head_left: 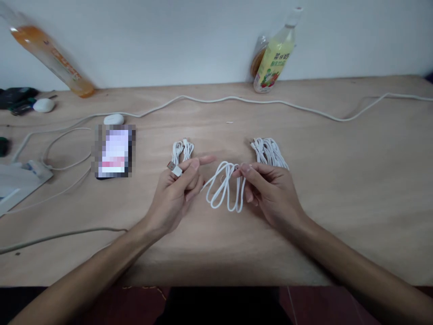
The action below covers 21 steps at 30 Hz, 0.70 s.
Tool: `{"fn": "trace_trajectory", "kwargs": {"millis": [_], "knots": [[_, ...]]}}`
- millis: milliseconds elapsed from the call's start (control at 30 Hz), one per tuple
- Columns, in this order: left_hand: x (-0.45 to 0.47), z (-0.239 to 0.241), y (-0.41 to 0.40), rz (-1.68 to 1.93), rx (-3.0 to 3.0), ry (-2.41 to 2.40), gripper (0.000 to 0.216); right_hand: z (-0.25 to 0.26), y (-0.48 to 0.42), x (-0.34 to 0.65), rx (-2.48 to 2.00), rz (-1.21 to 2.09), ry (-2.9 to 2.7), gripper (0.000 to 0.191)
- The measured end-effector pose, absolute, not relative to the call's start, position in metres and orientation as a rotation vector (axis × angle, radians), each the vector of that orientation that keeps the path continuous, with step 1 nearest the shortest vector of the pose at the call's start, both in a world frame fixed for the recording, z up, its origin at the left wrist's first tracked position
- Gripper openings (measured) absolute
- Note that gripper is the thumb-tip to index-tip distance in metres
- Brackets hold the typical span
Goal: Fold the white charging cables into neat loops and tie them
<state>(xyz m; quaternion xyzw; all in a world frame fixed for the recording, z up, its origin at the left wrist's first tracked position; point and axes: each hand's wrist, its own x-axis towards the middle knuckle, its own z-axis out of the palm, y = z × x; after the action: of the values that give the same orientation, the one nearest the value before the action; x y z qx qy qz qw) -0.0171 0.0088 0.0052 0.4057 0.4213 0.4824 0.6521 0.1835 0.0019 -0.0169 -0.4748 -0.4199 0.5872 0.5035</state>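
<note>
Your left hand (179, 187) pinches the plug (176, 170) clear of the coil, your right hand (267, 187) pinches the cable (225, 192) loops together so they don't spill on the counter (216, 253) between your hands, with the left bundle (182, 151) and right bundle (269, 151) parked behind.

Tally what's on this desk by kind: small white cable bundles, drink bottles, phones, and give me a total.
Cable bundles: 3: held bundle, left bundle, right bundle
Bottles: 2: orange bottle, yellow bottle
Phones: 1
Total: 6

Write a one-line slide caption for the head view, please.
Left hand and right hand hold one looped white cable at a wooden desk.
</note>
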Motion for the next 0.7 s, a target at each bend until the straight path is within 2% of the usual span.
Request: {"fn": "trace_trajectory", "kwargs": {"millis": [167, 400, 633, 700], "knots": [[-0.016, 0.001, 0.009, 1.159, 0.926, 0.957, 0.039, -0.017, 0.003, 0.184, -1.122, 1.454, -0.985, 0.041], [-0.020, -0.003, 0.004, 1.223, 1.285, 1.112, 0.038, -0.019, 0.002, 0.186, -1.117, 1.413, -1.032, 0.038], [-0.020, 0.005, 0.004, 0.974, 1.647, 1.219, 0.039, -0.011, -0.001, 0.185, -1.125, 1.393, -1.191, 0.029], [-0.019, 0.005, 0.004, 0.888, 1.605, 1.172, 0.047, -0.008, -0.001, 0.184, -1.110, 1.405, -1.243, 0.028]]}}
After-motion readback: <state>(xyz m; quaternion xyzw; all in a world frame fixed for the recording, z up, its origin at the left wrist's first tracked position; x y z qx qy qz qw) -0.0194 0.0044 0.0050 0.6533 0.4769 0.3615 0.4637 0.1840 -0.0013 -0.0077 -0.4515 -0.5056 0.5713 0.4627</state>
